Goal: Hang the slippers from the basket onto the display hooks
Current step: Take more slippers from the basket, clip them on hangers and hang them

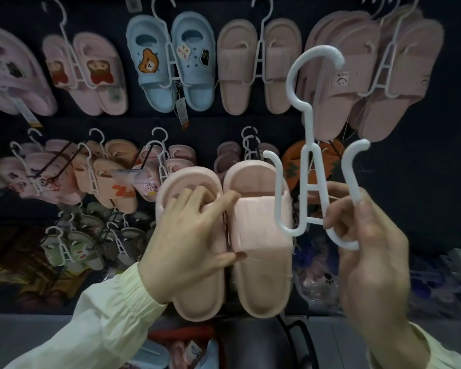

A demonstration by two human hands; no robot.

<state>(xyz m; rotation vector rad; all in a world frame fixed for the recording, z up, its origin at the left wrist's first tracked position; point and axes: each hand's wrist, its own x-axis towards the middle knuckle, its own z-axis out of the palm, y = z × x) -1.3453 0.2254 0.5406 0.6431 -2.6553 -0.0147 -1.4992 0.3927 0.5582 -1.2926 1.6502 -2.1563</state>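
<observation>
- Now your left hand point(186, 235) clasps the slippers point(232, 241), a smooth, matte pink foam pair, soles together, before the display.
- Your right hand point(367, 243) pinches the hanger point(308, 166), glossy white plastic, hook uppermost, one curved prong touching the right slipper.

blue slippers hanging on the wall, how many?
2: one pair of blue slippers on a hanger in the top row, left slipper with a bear charm, right with two charms. Others may be hidden in dim lower rows.
</observation>
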